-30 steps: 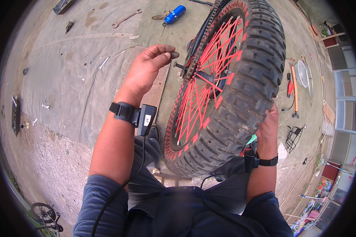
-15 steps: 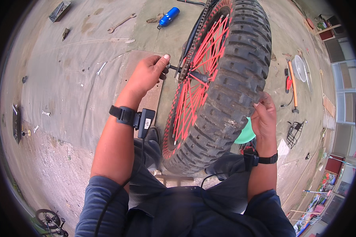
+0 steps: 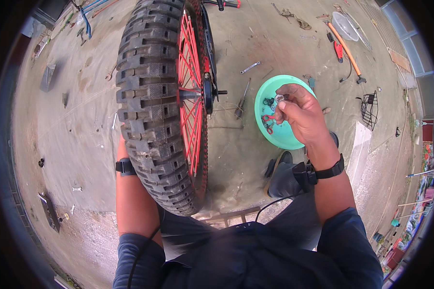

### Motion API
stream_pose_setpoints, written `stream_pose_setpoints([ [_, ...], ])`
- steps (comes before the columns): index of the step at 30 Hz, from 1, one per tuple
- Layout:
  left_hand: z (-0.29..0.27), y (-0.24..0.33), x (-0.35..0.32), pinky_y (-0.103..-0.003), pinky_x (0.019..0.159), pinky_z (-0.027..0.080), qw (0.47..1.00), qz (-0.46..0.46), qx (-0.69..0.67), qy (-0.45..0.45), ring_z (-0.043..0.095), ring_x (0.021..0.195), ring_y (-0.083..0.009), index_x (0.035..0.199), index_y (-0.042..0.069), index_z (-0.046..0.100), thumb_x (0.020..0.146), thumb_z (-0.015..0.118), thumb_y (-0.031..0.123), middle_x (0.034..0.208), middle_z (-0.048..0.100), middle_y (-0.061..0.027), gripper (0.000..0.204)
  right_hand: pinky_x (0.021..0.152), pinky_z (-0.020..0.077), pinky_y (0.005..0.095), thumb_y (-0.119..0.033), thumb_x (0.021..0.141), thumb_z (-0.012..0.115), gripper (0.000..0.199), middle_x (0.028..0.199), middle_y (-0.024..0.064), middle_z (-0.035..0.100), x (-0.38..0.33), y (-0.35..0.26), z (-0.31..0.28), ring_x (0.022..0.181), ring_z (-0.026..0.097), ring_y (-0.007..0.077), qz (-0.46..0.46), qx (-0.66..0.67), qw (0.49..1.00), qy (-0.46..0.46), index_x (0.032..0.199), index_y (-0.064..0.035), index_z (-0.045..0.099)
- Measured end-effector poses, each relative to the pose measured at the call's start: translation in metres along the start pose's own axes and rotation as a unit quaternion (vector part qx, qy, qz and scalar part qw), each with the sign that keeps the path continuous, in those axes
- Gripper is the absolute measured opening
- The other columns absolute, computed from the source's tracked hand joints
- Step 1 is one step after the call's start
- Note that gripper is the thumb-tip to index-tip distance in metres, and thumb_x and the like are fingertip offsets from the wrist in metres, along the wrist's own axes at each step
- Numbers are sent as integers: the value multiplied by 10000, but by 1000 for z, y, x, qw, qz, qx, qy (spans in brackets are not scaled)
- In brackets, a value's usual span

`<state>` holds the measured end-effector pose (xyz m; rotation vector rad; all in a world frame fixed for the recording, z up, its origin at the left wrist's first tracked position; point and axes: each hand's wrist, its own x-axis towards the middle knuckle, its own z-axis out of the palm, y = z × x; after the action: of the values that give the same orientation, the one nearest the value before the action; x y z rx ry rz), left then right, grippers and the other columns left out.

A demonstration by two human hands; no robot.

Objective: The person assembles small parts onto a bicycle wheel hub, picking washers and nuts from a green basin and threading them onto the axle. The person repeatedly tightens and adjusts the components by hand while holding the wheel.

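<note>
Your right hand (image 3: 301, 114) pinches a small metal part (image 3: 279, 98), droppable if pinch slips; left hand hidden behind tyre (image 3: 147, 96), can't tell.

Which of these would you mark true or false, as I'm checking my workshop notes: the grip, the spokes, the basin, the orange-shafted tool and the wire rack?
1. The right hand pinches a small silvery metal part. True.
2. The thin straight metal spokes are blue. False: they are red.
3. The round light green plastic basin stands left of the black knobby rubber tyre. False: it stands to the right.
4. The long orange-shafted tool lies right of the basin in the picture. True.
5. The black wire rack lies inside the basin. False: it lies apart, further right.
</note>
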<state>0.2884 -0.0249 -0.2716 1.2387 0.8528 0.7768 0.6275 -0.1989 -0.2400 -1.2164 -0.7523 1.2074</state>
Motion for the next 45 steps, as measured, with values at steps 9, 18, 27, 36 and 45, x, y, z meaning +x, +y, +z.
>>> stream_pose_setpoints([
  [9, -11, -33, 20, -293, 713, 501, 990, -49, 70, 108, 626, 807, -146, 1175, 25, 609, 997, 565, 229, 997, 685, -58, 274, 639, 496, 294, 17, 913, 575, 253, 956, 54, 595, -8, -3, -16, 723, 625, 145, -11, -4, 1000, -9, 1157, -35, 617],
  [18, -20, -41, 29, -270, 661, 482, 988, -103, 63, 95, 603, 745, -118, 1125, 33, 612, 1027, 559, 235, 957, 679, -47, 231, 638, 507, 284, -2, 920, 592, 224, 875, 40, 617, -12, -5, -18, 708, 631, 128, -6, 3, 1000, -9, 1139, -36, 620],
  [27, -14, -40, 23, -274, 678, 499, 990, -58, 47, 116, 646, 859, -141, 1155, 46, 603, 1016, 572, 188, 1011, 686, -59, 202, 641, 508, 280, -5, 923, 590, 214, 834, 36, 626, -10, -6, -14, 704, 631, 124, 6, -7, 1000, -2, 1132, -42, 624],
  [36, -16, -38, 24, -283, 758, 541, 993, -76, 33, 82, 658, 933, -172, 1211, 22, 573, 994, 526, 38, 1039, 671, -77, 222, 643, 505, 291, -3, 923, 587, 218, 843, 38, 605, -11, -6, -10, 698, 616, 124, -22, 5, 1000, -9, 1137, -30, 621],
  [45, -5, -30, 29, -295, 807, 545, 991, -93, 27, 89, 656, 943, -199, 1212, -17, 543, 1009, 501, 48, 1073, 647, -121, 218, 684, 528, 278, -55, 929, 601, 236, 902, 76, 628, -11, -9, -14, 756, 645, 136, -14, 19, 999, -38, 1149, 30, 589],
])
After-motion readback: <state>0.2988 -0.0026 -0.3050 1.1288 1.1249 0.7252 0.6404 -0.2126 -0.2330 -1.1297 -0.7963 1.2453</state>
